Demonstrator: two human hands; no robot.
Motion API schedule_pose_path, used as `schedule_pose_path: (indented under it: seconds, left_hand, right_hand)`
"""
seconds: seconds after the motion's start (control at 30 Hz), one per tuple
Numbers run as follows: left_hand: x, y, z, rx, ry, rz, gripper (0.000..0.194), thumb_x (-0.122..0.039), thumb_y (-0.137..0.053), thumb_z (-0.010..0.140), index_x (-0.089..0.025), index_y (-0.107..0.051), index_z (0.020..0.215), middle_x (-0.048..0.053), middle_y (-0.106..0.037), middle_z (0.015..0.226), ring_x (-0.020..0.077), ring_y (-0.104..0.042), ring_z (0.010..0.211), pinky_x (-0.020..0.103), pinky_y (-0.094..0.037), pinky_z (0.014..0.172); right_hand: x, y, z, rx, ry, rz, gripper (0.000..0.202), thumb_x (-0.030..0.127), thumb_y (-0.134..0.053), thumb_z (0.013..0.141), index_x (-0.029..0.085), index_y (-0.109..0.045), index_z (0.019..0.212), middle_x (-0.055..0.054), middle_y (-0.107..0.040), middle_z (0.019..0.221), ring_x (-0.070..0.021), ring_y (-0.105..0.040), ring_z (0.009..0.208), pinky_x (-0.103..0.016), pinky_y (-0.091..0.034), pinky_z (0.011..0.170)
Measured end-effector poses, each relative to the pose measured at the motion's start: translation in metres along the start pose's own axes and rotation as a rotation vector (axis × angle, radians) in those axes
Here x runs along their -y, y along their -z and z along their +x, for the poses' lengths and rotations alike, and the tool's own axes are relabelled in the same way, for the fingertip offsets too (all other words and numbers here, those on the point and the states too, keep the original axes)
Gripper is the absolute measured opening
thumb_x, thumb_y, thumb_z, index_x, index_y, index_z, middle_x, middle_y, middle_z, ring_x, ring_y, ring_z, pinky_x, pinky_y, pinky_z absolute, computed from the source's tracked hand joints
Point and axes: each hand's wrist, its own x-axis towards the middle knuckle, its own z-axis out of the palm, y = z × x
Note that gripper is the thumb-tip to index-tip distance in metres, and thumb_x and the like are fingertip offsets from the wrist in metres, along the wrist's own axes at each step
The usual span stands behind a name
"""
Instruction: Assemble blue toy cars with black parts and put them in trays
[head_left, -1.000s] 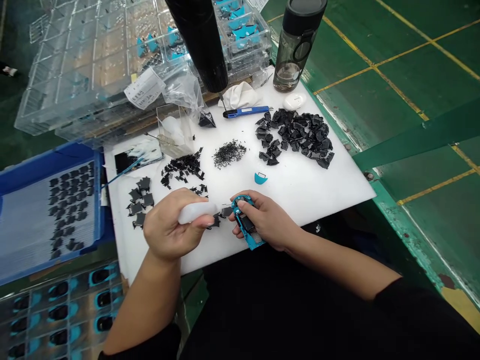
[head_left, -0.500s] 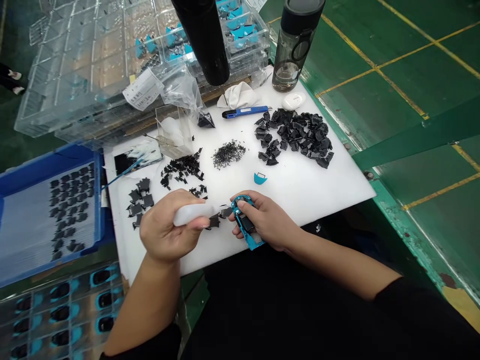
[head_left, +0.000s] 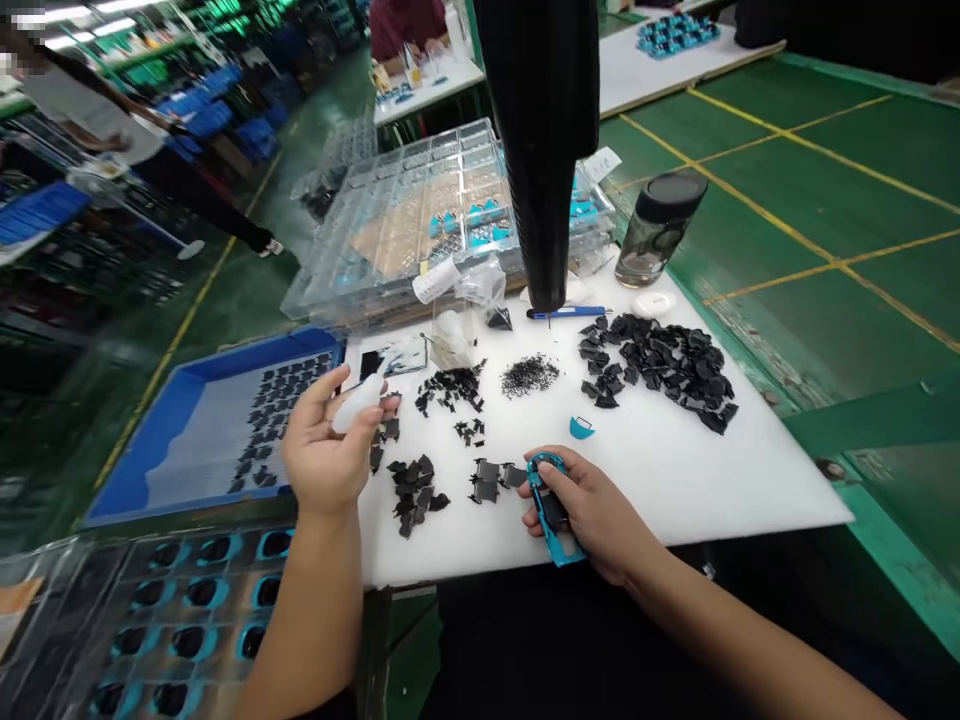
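Note:
My left hand (head_left: 322, 465) is raised over the left edge of the white board (head_left: 675, 500), closed round a small white squeeze bottle (head_left: 358, 404) with a narrowing tip. Close to the board's front edge, my right hand (head_left: 600, 505) grips a blue plastic shell (head_left: 564, 549) with black parts inside; its thumb lies on top. Flat black plates (head_left: 486, 480) lie just left of that hand. Beyond it rests a small blue curved piece (head_left: 581, 428). A pile of dark curved black parts (head_left: 667, 360) spreads at the right, and tiny black pins (head_left: 529, 376) lie mid-board.
A black cylindrical tool (head_left: 540, 150) hangs over the board's back. Behind are clear compartment trays (head_left: 375, 200), a blue cutter knife (head_left: 570, 312) and a drinking bottle (head_left: 660, 230). A blue tray (head_left: 180, 400) of black parts stands left. A person (head_left: 112, 120) is on the far left.
My left hand has drawn away to the left from the blue shell, with the squeeze bottle and looser fingers. My right hand still holds the shell. The view has lifted, showing more background.

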Motion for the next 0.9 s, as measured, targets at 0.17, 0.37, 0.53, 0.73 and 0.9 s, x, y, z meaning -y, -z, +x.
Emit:
schedule_pose_path:
  seconds: [0.17, 0.37, 0.53, 0.73, 0.9]
  left_hand:
    - [0.021, -0.02, 0.03, 0.106, 0.161, 0.285, 0.027, -0.036, -0.062, 0.083, -0.02, -0.051, 0.102, 0.005, -0.064, 0.1, 0.0175, -0.072, 0.079, 0.029, -0.06, 0.064]
    - [0.03, -0.055, 0.072, 0.201, 0.035, 0.556, 0.02, -0.034, -0.068, 0.076, -0.018, -0.065, 0.087, 0.0, -0.062, 0.078, 0.0156, -0.063, 0.074, 0.032, -0.05, 0.071]
    - [-0.002, -0.047, 0.062, 0.046, -0.143, 0.639, 0.016, -0.032, -0.066, 0.081, -0.017, -0.07, 0.084, 0.003, -0.061, 0.076, 0.0203, -0.058, 0.077, 0.042, -0.047, 0.08]
    - [-0.035, -0.058, 0.003, 0.099, -0.228, 0.126, 0.015, -0.034, -0.068, 0.085, -0.02, -0.069, 0.082, 0.002, -0.068, 0.073, 0.0145, -0.059, 0.058, 0.032, -0.047, 0.055]
    - [-0.025, -0.081, -0.037, 0.388, -0.11, -0.026, 0.008, -0.025, -0.07, 0.083, -0.018, -0.069, 0.079, 0.003, -0.071, 0.073, 0.0152, -0.064, 0.06, 0.028, -0.049, 0.052]
  right_hand:
    - [-0.002, 0.001, 0.0, 0.024, 0.005, -0.009, 0.032, 0.049, -0.06, 0.093, 0.023, -0.056, 0.111, -0.003, -0.068, 0.085, -0.0164, -0.066, 0.063, -0.032, -0.056, 0.061]
    - [-0.001, 0.0, -0.001, 0.022, 0.031, 0.014, 0.025, 0.043, -0.058, 0.095, 0.023, -0.056, 0.109, -0.002, -0.066, 0.085, -0.016, -0.066, 0.062, -0.033, -0.057, 0.063]
    - [-0.003, -0.001, 0.001, 0.029, 0.041, 0.026, 0.016, 0.037, -0.053, 0.097, 0.022, -0.057, 0.103, -0.001, -0.066, 0.081, -0.0155, -0.066, 0.06, -0.032, -0.057, 0.06]
    - [-0.005, -0.001, 0.002, 0.039, 0.04, 0.026, 0.011, 0.032, -0.053, 0.097, 0.023, -0.057, 0.102, -0.001, -0.066, 0.081, -0.0155, -0.067, 0.06, -0.033, -0.06, 0.061]
    - [-0.005, -0.001, 0.001, 0.033, 0.062, -0.006, 0.01, 0.031, -0.054, 0.097, 0.023, -0.057, 0.103, -0.001, -0.066, 0.081, -0.0148, -0.067, 0.058, -0.032, -0.06, 0.06]
